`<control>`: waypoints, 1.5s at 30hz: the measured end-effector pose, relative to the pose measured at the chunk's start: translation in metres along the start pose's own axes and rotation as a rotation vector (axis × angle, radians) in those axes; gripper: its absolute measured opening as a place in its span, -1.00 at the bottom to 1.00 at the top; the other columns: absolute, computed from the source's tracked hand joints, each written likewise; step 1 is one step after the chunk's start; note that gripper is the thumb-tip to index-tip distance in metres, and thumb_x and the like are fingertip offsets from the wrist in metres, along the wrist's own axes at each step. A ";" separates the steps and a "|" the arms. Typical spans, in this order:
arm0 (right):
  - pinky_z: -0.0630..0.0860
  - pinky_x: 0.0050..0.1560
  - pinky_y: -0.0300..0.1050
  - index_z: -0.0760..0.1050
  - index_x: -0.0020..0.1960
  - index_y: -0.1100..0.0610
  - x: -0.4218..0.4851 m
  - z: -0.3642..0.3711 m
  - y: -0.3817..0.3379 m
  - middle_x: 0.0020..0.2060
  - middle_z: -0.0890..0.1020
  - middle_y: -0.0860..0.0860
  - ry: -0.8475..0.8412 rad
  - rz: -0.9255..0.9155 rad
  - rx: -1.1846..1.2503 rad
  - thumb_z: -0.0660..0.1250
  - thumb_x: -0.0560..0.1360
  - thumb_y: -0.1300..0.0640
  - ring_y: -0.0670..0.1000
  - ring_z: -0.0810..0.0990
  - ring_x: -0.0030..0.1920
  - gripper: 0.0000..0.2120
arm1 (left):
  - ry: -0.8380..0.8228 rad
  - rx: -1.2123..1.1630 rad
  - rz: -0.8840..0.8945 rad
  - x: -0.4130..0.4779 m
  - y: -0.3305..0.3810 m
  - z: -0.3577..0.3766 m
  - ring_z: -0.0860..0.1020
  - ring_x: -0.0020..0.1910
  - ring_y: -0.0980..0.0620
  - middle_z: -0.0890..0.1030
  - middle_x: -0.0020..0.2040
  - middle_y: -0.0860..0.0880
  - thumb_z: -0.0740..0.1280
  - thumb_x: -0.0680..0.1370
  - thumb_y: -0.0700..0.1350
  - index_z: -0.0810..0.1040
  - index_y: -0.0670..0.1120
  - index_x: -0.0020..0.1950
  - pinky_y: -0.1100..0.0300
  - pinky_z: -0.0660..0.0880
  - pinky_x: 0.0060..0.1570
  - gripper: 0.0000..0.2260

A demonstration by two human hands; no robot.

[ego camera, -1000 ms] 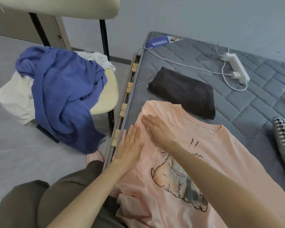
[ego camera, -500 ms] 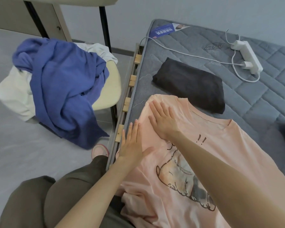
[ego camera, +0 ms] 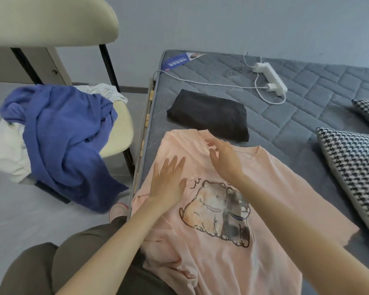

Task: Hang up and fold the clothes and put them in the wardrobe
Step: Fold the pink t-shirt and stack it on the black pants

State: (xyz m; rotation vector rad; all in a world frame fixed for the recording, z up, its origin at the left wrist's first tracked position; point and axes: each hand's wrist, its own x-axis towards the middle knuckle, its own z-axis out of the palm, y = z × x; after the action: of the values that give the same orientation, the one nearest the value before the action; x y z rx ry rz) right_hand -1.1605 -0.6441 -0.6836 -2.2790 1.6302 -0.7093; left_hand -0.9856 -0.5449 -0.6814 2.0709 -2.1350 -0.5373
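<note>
Right now the person is sitting at the edge of the bed (ego camera: 320, 86), working on a pink T-shirt (ego camera: 271, 188) that is lying print-up on the grey mattress, its collar pointing away toward the folded dark garment (ego camera: 209, 113) and its hem spilling over the mattress edge onto the lap. So the shirt's long axis is running from the person's knees outward, slightly slanted to the right.

The left hand (ego camera: 168, 186) is pressing flat on the fabric, fingers spread wide, holding nothing, just beside the cartoon print on the near-left side of the chest. The right hand (ego camera: 224, 158) is hovering open over the shoulder area near the collar, fingers loosely curved and empty; whether it is touching the cloth I cannot tell.

Judging by this, the shirt is being smoothed before folding. The left sleeve and side edge are lying directly outward from the left hand, along the bed's edge, so that hand looks nearer for bringing that side inward across the long axis, while the right hand is placed well for pinning the shoulder line.

More clothes are waiting: a blue garment (ego camera: 66, 133) is heaped on the chair (ego camera: 119, 133) to the left, over something white. No wardrobe is in view.
</note>
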 end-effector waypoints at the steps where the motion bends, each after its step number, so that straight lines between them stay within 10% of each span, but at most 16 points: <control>1: 0.53 0.09 -0.10 0.47 0.27 -0.04 -0.011 -0.013 0.010 0.14 0.60 -0.09 0.025 0.045 0.022 0.21 0.59 0.15 -0.04 0.55 0.11 -0.72 | -0.005 -0.020 0.016 0.001 0.014 -0.002 -0.05 0.56 -0.09 0.00 0.59 -0.02 0.09 0.65 0.01 -0.09 0.03 0.58 -0.11 -0.17 0.48 -0.45; 9: 0.38 0.29 0.04 0.45 0.30 0.13 -0.115 -0.096 0.096 0.18 0.56 0.04 0.130 0.343 0.013 0.23 0.55 0.22 0.06 0.48 0.22 -0.68 | -0.084 -0.020 0.215 0.007 0.109 0.013 0.18 0.49 -0.06 0.14 0.56 -0.01 0.09 0.64 -0.06 0.00 -0.03 0.57 -0.10 0.19 0.43 -0.48; 19: 0.23 0.32 0.16 0.22 0.46 0.19 -0.229 -0.130 0.186 0.42 0.26 0.25 0.164 1.092 -0.150 0.20 0.56 0.11 0.29 0.23 0.34 -0.50 | -0.396 0.164 0.331 -0.001 0.181 0.076 -0.11 0.54 -0.20 -0.11 0.59 0.06 0.13 0.60 0.15 -0.13 0.12 0.57 -0.21 -0.02 0.46 -0.37; 30: 0.44 0.21 0.12 0.22 0.35 0.40 -0.221 -0.137 0.209 0.29 0.45 0.31 0.322 1.347 0.233 0.40 0.49 -0.03 0.29 0.45 0.29 -0.33 | -0.478 0.257 0.248 -0.010 0.171 0.111 -0.41 0.46 -0.26 -0.46 0.48 0.13 0.25 0.25 0.51 -0.30 0.31 0.49 -0.56 -0.14 0.25 0.01; 37: 0.46 0.08 0.03 0.52 0.14 0.25 -0.213 -0.155 0.225 0.10 0.60 0.21 0.420 1.260 0.286 0.18 0.58 0.07 0.23 0.55 0.12 -0.70 | -0.529 0.285 0.294 -0.007 0.167 0.107 -0.42 0.46 -0.25 -0.49 0.46 0.14 0.36 0.17 0.48 -0.37 0.33 0.46 -0.55 -0.11 0.22 0.14; 41: 0.27 -0.25 -0.05 0.34 -0.26 0.17 -0.186 -0.169 0.207 -0.35 0.44 0.08 0.554 0.999 0.305 0.09 0.61 0.07 0.05 0.39 -0.31 -0.69 | -0.595 0.286 0.321 -0.003 0.166 0.098 -0.40 0.47 -0.26 -0.45 0.49 0.14 0.43 0.20 0.42 -0.34 0.32 0.47 -0.55 -0.10 0.23 0.14; 45: 0.35 -0.44 -0.11 0.35 -0.25 0.16 -0.158 -0.168 0.163 -0.47 0.44 0.04 0.399 0.828 0.490 0.16 0.59 0.15 0.02 0.43 -0.48 -0.75 | -0.576 0.191 0.365 0.004 0.157 0.083 -0.27 0.53 -0.15 -0.28 0.55 0.17 0.37 0.37 0.35 -0.18 0.28 0.53 -0.43 0.04 0.33 -0.07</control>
State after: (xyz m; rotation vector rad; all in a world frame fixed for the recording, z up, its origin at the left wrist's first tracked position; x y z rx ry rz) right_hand -1.4208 -0.5387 -0.6555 -1.0221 2.0412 -1.1836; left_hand -1.1609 -0.5342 -0.7074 1.6723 -2.8992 -1.0028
